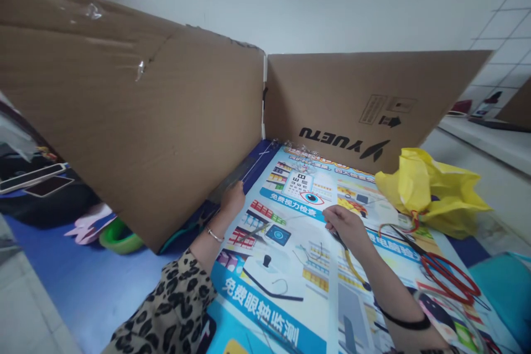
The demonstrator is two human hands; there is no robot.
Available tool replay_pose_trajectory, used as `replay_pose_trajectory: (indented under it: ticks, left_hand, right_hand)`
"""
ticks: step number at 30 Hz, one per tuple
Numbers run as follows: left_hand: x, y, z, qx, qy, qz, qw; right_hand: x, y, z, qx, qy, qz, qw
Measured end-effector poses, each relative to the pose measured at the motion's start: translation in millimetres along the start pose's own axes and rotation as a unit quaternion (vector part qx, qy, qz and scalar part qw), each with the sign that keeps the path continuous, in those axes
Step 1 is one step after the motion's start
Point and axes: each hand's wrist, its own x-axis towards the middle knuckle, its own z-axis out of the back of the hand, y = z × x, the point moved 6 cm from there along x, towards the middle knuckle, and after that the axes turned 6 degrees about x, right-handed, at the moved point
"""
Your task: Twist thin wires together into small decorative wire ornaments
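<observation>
Left hand: it's hovering or resting by the foot of the left cardboard panel, left hand (233, 199) curling its fingers; I cannot tell whether they're gripping anything.
Right hand: over mid-poster we're seeing the right hand (346, 225) bunching its fingertips close together, but what they're clamping, if anything, is hiding from view.
Yellow-handled tool: this yellow-handled tool (352, 268) is poking out just below the right hand (its head is hiding under the fingers).
Poster: the eye-test poster (271, 196) is lying under both hands, with thin wires (279, 333) scattering over it.
Scissors: red-handled scissors (428, 257) are lying right of the right hand, near a crumpling yellow bag (440, 188).
Cardboard: two cardboard panels (174, 110) are standing in a corner behind, one showing YUETU upside down.
</observation>
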Motion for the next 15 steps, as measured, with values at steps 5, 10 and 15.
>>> replay_pose_trajectory:
  ticks: [5, 10, 15]
  left_hand:
    - [-4, 5, -11, 0.052, 0.019, 0.024, 0.998]
    - [-8, 1, -9, 0.087, -0.005, 0.002, 0.996]
    - [-14, -6, -1, 0.107, -0.04, -0.036, 0.993]
  right_hand:
    - [2, -5, 2, -0.003, 0.005, 0.003, 1.0]
    - [2, -7, 2, -0.017, 0.012, 0.001, 1.0]
    - [1, -5, 1, -0.02, 0.007, 0.009, 1.0]
